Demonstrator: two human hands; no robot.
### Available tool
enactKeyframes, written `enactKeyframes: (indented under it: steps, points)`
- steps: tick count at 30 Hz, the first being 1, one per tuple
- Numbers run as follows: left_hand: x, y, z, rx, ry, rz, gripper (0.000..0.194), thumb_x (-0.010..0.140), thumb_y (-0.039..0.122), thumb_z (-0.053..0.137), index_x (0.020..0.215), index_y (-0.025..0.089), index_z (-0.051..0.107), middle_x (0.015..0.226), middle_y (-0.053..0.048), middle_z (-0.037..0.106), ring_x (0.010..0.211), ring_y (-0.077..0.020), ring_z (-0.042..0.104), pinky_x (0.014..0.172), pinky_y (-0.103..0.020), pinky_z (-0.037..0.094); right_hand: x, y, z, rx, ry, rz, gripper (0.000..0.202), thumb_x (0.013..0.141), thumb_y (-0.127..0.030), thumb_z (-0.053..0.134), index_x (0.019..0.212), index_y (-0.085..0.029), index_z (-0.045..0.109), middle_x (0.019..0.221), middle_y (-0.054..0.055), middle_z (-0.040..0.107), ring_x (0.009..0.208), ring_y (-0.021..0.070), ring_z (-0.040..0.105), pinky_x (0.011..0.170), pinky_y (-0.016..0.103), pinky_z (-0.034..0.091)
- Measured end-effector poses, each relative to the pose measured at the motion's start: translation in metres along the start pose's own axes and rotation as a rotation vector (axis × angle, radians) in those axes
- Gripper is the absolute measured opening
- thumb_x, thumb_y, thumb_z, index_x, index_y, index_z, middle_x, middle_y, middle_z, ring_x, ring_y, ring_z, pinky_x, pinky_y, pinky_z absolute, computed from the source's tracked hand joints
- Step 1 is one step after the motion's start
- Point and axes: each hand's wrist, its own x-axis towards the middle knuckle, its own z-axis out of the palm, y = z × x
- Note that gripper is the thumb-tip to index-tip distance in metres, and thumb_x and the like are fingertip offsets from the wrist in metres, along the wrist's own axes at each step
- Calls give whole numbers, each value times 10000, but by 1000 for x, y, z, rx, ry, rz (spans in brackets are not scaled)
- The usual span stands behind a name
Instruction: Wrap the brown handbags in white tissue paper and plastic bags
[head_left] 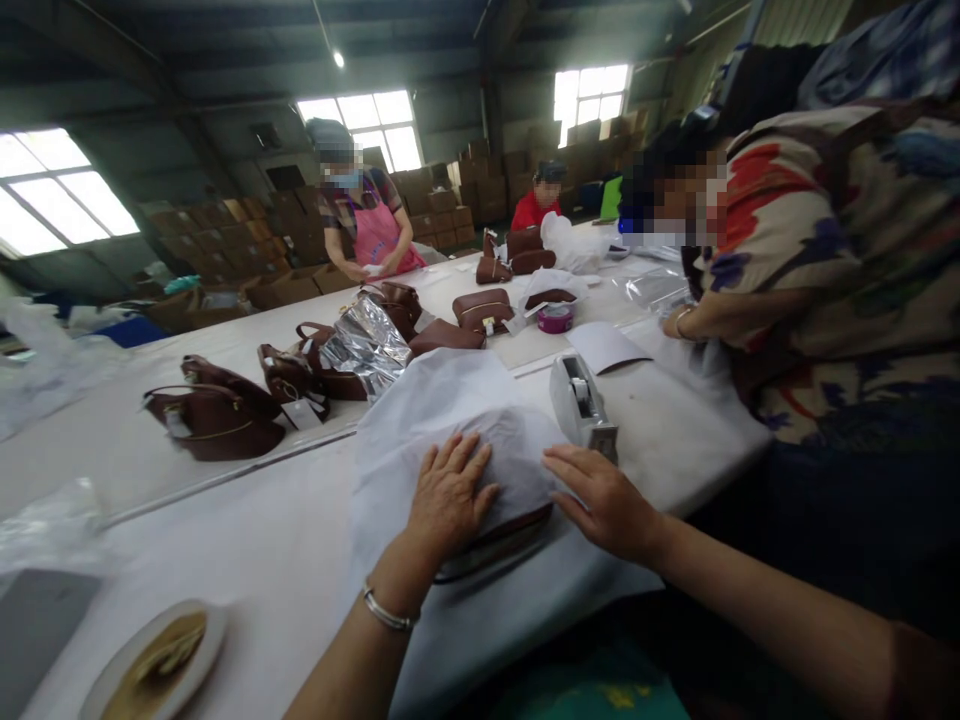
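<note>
A brown bag lies at the table's near edge, its upper part covered by thin white wrapping paper. My left hand rests flat on the paper over the bag, fingers spread. At the right side of the paper, my right hand touches its edge with the fingers stretched out. Just beyond my right hand stands a grey tape dispenser. The underside of the bag is hidden by the paper beneath it.
Brown handbags and silvery film lie across the white table. A round dish sits near left. A person in a floral top leans in at right; a person in a pink apron stands opposite.
</note>
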Motion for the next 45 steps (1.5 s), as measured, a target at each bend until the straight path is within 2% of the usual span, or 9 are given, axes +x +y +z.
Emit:
enactKeyframes:
  steps: [5,8,14,19,25,28,31,38,45]
  points:
    - [0,2,1,10,15,0,540,942,460,503,1454,299,448,1589,-43,394,1470,-313,328,1197,-576,274,-89,-26,1,-167,-80,-317,490,909,-147,538,1380,-283,542,1424,55,576,1396,281,415,1117,460,354]
    - [-1,3,1,19,20,-2,540,946,466,492,1457,297,442,1590,-44,394,1470,-309,327,1194,-571,280,-115,-19,18,-260,-46,-348,565,909,-92,474,1415,-342,503,1443,47,559,1388,269,419,1116,459,311]
    - [-3,5,1,34,21,-1,538,949,465,493,1454,286,444,1585,-53,403,1465,-311,337,1189,-582,288,-94,-9,13,-56,-31,-412,304,969,-158,436,1195,-191,636,1072,88,682,1011,194,586,875,349,438]
    - [-3,5,1,35,37,-2,535,952,465,486,1457,294,442,1581,-57,409,1461,-305,347,1187,-581,296,-84,-13,-3,71,-134,-372,286,980,-154,372,878,-190,637,776,37,607,720,159,505,679,292,404]
    - [-4,6,-2,44,39,3,535,948,456,495,1455,290,450,1572,-66,422,1457,-303,355,1182,-571,309,-85,-21,-13,40,-121,-313,299,978,-154,359,828,-189,616,778,36,608,717,160,502,684,298,397]
    - [-4,6,-2,49,44,3,531,942,448,509,1447,292,462,1566,-67,431,1451,-307,366,1177,-572,319,-94,-26,-14,-12,-86,-351,213,976,-218,439,965,-195,651,986,61,677,958,188,570,890,344,418]
    - [-3,6,-1,44,48,4,528,941,445,507,1444,290,466,1566,-69,431,1448,-311,372,1172,-577,324,-108,-24,-6,-100,-25,-375,237,969,-194,442,1066,-213,657,1169,54,675,1179,210,527,1062,391,338]
    - [-1,4,2,41,43,3,539,947,466,491,1455,291,448,1577,-54,415,1456,-311,354,1184,-566,303,-115,-8,12,-91,26,-367,219,938,-144,454,889,-204,658,1142,48,675,1147,205,546,1041,395,364]
    - [-2,3,3,39,42,-1,543,945,475,488,1455,294,447,1580,-52,410,1459,-310,350,1183,-567,304,-107,-11,-4,-71,-6,-332,289,961,-138,378,965,-207,658,1094,50,703,1120,184,582,1039,358,377]
